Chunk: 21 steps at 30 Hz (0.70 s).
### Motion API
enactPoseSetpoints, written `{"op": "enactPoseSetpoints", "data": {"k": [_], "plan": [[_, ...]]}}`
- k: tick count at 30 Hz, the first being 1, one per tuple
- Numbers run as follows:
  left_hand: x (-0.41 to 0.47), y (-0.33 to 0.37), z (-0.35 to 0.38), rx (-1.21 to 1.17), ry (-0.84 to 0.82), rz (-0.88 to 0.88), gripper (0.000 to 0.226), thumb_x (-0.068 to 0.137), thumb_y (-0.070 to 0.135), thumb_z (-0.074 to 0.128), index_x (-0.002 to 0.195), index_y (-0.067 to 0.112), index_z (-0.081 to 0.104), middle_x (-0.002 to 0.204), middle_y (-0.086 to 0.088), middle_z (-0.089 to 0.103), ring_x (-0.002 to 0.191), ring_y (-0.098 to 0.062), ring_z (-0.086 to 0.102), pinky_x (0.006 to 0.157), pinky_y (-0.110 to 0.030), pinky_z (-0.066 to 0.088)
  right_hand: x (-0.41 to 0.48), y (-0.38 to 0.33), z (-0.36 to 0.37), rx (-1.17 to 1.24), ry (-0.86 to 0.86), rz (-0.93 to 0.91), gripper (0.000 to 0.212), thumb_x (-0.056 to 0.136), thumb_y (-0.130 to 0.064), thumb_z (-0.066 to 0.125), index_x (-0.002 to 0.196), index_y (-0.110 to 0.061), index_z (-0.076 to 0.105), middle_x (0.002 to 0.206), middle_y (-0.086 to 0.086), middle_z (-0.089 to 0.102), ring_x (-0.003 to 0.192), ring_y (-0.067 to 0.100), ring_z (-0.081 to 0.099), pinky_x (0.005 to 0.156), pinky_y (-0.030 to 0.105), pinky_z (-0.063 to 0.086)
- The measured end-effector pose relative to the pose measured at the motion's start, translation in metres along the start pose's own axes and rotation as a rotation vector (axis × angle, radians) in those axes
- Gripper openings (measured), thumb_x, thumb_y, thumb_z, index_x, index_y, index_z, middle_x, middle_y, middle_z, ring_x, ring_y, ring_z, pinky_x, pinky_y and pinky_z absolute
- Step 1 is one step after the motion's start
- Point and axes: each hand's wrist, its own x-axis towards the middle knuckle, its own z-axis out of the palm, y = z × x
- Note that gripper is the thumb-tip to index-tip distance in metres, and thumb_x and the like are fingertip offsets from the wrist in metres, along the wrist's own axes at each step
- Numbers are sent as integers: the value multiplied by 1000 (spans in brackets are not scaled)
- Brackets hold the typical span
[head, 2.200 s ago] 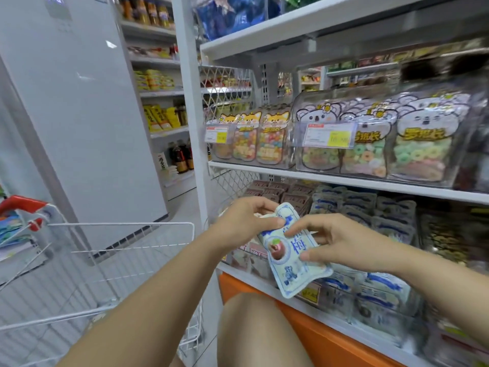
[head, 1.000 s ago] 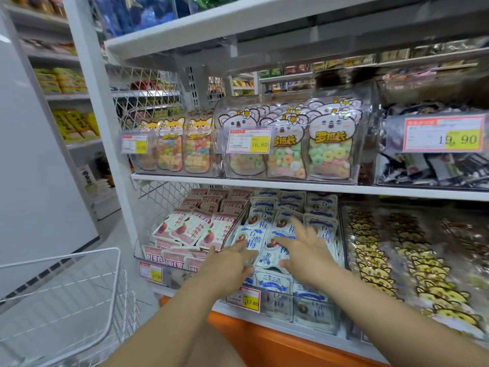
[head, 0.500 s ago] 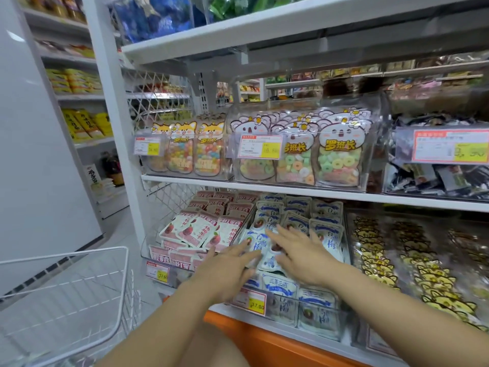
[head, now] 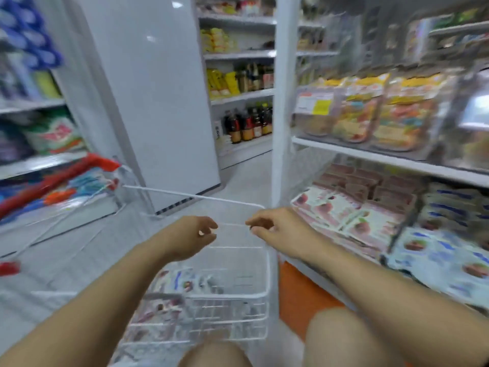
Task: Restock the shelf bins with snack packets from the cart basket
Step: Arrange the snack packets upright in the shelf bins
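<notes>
Hands off shelf bins (head: 404, 226) | left hand (head: 190, 237), right hand (head: 275, 229) loose, empty, over cart basket (head: 264, 295) | snack packets (head: 174, 282): axis unclear (blur)

Light: bright, even; shadows faint.
Glare: small highlights on the white panel (head: 158, 75) above the left hand (head: 185, 238).
Blur: heavy motion smear over shelf bins (head: 299, 128) right of the right hand (head: 275, 229).
Edges: wide-angle bending.

We look forward and down from head height, close over left hand (head: 189, 241) and right hand (head: 280, 230), above the cart basket (head: 267, 274).
</notes>
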Motion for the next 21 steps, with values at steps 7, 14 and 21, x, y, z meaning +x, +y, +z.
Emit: {"op": "enactPoseSetpoints", "data": {"k": [7,14,21], "plan": [[17,-71,22,219,-305,-173,47,99,41,53,142,24,48,138,-2,56,116,-22,60,101,-36,46,62,-5,60,-99,-143,0,22,94,-31,61,113,-29,71,101,-11,71,89,9,64,86,32,52],[66,-105,55,330,-483,-182,47,100,36,53,144,20,46,143,-7,51,122,-26,57,105,-41,45,104,24,73,-231,-286,42,27,96,-35,60,122,-32,65,111,-13,68,97,8,61,87,28,51],[80,-137,103,282,-544,-413,63,99,38,51,147,1,35,148,-16,44,133,-30,46,107,-34,38,119,45,77,-195,-458,111,39,91,-40,66,130,-35,59,125,-11,61,101,8,61,92,29,50]]}}
